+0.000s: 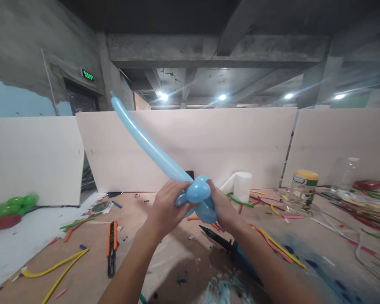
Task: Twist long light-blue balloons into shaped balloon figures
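Observation:
A light blue twisting balloon (152, 150) is held up over the table between both hands. Its long straight part slants up and to the left, ending in a thin tip. Near the hands it is twisted into several short round bubbles. My left hand (171, 207) grips the bubbles from the left, its fingers closed around the twist. From the right, my right hand (223, 207) closes on the same cluster, its fingers mostly hidden behind the balloon. Beneath the hands lies a blue and black balloon pump (220, 240), partly covered by my right forearm.
A cutter with orange edges (112, 249) and yellow uninflated balloons (58, 264) lie at left. A white paper roll (242, 186), a yellow-lidded jar (302, 192) and a clear bottle (346, 175) stand at right. Pale panels (190, 143) border the table's far side. Green balloons (17, 204) rest far left.

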A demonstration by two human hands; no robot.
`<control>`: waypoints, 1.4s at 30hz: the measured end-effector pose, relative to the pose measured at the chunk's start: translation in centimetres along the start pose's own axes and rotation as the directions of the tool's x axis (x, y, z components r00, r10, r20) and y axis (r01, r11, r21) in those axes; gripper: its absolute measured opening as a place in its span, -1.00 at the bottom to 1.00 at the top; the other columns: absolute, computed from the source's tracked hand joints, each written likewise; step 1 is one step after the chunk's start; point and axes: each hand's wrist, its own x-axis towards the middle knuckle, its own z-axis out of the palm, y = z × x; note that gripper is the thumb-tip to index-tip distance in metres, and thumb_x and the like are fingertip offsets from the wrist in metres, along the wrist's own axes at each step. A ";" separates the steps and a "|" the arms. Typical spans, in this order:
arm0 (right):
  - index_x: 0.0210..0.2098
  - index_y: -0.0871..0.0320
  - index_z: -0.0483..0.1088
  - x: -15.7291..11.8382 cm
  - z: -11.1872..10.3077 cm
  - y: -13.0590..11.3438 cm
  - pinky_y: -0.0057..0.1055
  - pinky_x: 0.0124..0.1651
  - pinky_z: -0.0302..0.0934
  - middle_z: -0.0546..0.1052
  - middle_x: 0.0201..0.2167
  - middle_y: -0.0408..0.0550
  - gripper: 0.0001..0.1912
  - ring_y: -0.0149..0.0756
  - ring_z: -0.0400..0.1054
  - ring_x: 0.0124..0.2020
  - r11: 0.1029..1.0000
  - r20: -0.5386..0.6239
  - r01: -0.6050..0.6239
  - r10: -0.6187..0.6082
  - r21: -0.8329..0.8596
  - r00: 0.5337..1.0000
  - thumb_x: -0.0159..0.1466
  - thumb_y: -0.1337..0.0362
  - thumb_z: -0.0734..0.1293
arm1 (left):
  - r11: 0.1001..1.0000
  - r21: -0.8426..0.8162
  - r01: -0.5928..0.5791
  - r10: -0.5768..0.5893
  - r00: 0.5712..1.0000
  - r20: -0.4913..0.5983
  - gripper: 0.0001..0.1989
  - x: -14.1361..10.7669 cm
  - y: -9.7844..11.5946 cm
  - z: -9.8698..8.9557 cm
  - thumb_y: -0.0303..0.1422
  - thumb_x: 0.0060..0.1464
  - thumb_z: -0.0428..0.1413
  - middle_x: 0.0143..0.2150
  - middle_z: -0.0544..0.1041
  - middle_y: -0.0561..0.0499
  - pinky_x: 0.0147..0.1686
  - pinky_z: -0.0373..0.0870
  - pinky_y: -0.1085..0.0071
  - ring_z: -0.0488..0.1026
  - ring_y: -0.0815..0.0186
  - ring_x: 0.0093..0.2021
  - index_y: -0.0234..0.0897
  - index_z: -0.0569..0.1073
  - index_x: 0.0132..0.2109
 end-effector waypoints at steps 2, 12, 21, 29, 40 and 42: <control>-0.26 0.18 0.37 -0.1 0.0 -0.3 -0.29 -0.17 0.26 0.49 -0.34 -0.03 -0.42 -0.17 0.36 -0.24 0.998 0.001 0.047 -0.047 -0.035 0.999 0.24 -0.21 0.06 | 0.989 -0.102 0.110 -0.114 0.993 -0.035 -0.73 0.0 -0.1 0.2 -0.30 0.05 0.14 -0.17 0.52 -0.05 -0.19 0.38 0.34 0.45 0.26 -0.21 -0.23 0.41 -0.07; -0.19 0.12 0.33 -0.4 -0.9 -0.6 -0.34 -0.28 0.21 0.42 -0.39 -0.08 -0.49 -0.20 0.31 -0.33 0.952 -0.059 0.138 -0.160 -0.272 0.985 0.23 -0.18 0.12 | 0.839 -0.347 0.419 -0.443 0.897 0.012 -0.74 0.5 0.5 1.0 -0.19 0.11 0.06 -0.29 0.52 0.01 -0.23 0.33 0.38 0.43 0.26 -0.25 -0.25 0.45 -0.13; -0.07 0.13 0.33 0.1 0.4 0.3 -0.27 -0.11 0.24 0.48 -0.20 0.00 -0.40 -0.11 0.33 -0.12 0.995 -0.069 0.083 -0.079 0.060 0.994 0.20 -0.22 0.11 | 0.683 -0.631 0.367 -0.572 0.806 -0.151 -0.74 0.1 0.7 3.5 -0.25 0.02 0.14 -0.40 0.39 0.12 -0.41 0.27 0.52 0.37 0.39 -0.39 -0.20 0.21 -0.24; -0.09 0.09 0.21 -1.8 1.2 -1.8 -0.35 -0.18 0.24 0.41 -0.30 -0.11 -0.56 -0.24 0.33 -0.25 0.992 -0.126 0.114 -0.121 -0.061 0.985 0.18 -0.03 0.29 | 0.790 -0.466 0.399 -0.577 0.742 -0.342 -0.79 0.1 1.7 3.1 -0.38 -0.02 0.10 -0.49 0.30 0.13 -0.40 0.22 0.49 0.28 0.40 -0.44 -0.25 0.20 -0.49; -0.12 0.06 0.11 -1.2 0.7 -0.9 -0.37 -0.31 0.26 0.40 -0.36 -0.17 -0.50 -0.31 0.32 -0.38 0.972 -0.315 0.215 -0.235 -0.098 0.920 0.07 0.08 0.40 | 0.906 -0.250 0.340 -0.371 0.924 -0.089 -0.57 0.1 2.7 2.3 -0.49 -0.04 0.11 0.00 0.46 -0.06 0.02 0.27 0.28 0.37 0.19 0.02 -0.23 0.36 0.04; -0.11 0.05 0.12 -1.2 0.5 -0.9 -0.39 -0.35 0.25 0.39 -0.39 -0.19 -0.51 -0.32 0.32 -0.41 0.968 -0.291 0.224 -0.249 -0.116 0.924 0.08 0.09 0.40 | 0.861 -0.324 0.391 -0.409 0.913 0.015 -0.60 0.5 2.3 1.4 -0.45 -0.02 0.12 -0.02 0.49 -0.06 0.01 0.28 0.29 0.39 0.18 0.00 -0.25 0.40 0.03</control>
